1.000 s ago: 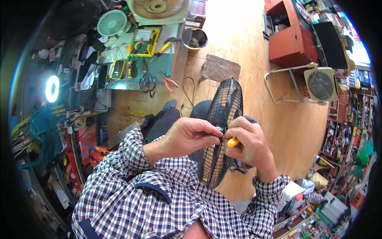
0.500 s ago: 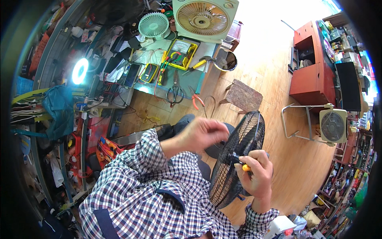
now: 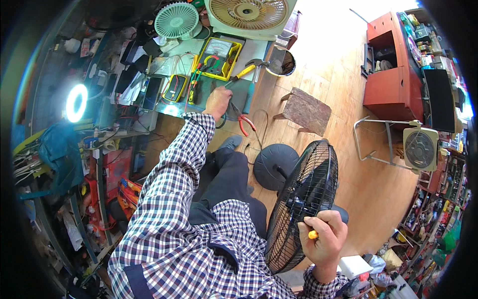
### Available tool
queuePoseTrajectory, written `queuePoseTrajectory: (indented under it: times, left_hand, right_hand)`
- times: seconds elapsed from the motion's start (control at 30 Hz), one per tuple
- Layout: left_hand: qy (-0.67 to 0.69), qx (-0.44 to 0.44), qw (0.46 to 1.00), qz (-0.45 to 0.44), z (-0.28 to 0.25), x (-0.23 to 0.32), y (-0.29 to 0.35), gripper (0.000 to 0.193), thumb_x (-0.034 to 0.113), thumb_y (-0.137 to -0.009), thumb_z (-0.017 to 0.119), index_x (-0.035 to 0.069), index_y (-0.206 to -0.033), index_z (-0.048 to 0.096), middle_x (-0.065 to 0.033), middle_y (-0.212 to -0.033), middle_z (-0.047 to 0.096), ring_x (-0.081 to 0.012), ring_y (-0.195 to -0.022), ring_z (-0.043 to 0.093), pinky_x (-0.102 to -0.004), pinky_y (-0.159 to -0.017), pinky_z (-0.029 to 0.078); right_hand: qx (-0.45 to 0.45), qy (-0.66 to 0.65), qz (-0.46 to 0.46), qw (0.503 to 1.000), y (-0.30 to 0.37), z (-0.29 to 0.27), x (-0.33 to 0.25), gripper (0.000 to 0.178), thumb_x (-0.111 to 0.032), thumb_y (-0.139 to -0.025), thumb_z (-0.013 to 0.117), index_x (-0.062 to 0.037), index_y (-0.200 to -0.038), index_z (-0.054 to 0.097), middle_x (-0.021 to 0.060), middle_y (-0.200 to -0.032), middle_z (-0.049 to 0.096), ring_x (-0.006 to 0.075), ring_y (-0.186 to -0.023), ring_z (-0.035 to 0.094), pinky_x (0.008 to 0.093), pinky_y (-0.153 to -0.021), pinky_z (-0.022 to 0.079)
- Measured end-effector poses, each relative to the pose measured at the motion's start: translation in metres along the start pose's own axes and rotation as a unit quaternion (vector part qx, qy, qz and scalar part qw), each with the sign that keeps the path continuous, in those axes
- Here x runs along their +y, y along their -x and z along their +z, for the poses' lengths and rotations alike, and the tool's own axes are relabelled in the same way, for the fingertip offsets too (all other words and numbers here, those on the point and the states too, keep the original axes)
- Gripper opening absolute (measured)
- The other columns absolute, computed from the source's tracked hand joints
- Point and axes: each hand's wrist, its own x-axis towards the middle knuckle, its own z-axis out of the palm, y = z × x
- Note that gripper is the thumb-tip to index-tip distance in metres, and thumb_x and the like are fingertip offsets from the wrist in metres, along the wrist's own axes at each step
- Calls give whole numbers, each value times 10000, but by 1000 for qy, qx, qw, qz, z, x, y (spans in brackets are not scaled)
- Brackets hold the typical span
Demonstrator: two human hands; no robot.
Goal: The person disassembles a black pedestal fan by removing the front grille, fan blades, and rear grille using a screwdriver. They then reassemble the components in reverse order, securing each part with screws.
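My right hand (image 3: 326, 239) is closed around an orange-handled screwdriver (image 3: 312, 234), near and to the right, pressed right against the black wire guard of the pedestal fan (image 3: 303, 204). Only the butt of the handle shows between my fingers; the shaft is hidden, so I cannot tell exactly where its tip sits, though it seems to point left into the grille near the hub. The fan stands edge-on to me, its guard running from near to far, with its round black base (image 3: 274, 167) on the wooden floor just beyond.

My left hand (image 3: 217, 102) is stretched far out over the tabletop (image 3: 259, 50), well apart from the fan. Its fingers are curled down at the tabletop's near edge, touching or just over the red-handled pliers (image 3: 241, 119); whether they have closed on the pliers I cannot tell. The pliers lie with their handles toward the floor, long axis slanting near-right. A yellow-handled hammer (image 3: 251, 70) lies just beyond my knuckles, and a yellow multimeter (image 3: 217, 55) sits farther left.

So the pliers belong to the left hand alone; the right is far off and occupied at the fan.
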Motion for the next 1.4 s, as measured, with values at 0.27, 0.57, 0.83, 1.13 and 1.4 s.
queuePoseTrajectory:
  times: [0.27,0.57,0.83,1.13,1.4]
  left_hand:
    - [61,-30,997,24,-22,1,0,216,91,-930,729,36,-1131,786,-192,-1138,728,-397,-1128,697,-485,-986,570]
    - [172,93,979,-61,-61,-1,41,273,71,-955,731,-20,-1212,751,-200,-1072,795,-312,-979,789,-385,-868,615]
    - [480,-180,854,-88,-110,155,121,215,144,-1045,741,-15,-1189,761,-16,-980,780,-91,-929,717,-283,-799,588]
    - [614,-316,723,10,-145,267,180,435,177,-1016,797,34,-1374,593,-66,-1297,597,-157,-1192,623,-351,-1041,548]
    - [475,-218,845,116,-182,290,177,432,94,-885,847,56,-1281,680,-137,-1396,495,-240,-1234,594,-378,-1016,569]
  right_hand:
    - [21,14,-23,999,-3,-5,3,254,5,-797,907,-38,-981,738,77,-892,621,184,-628,638,288,-540,483]
    - [55,2,-27,998,2,-7,9,262,19,-805,892,-40,-1005,734,85,-896,619,211,-657,640,315,-559,476]
    - [127,0,145,981,20,-9,35,348,-127,-860,902,2,-1139,739,128,-1059,642,256,-926,642,346,-778,528]
    - [116,-183,231,949,74,7,78,572,-439,-972,830,34,-1265,698,163,-1252,653,249,-1115,663,346,-959,549]
    - [100,-175,228,953,67,7,63,244,-146,-947,790,44,-1077,708,160,-980,676,272,-897,676,353,-835,551]
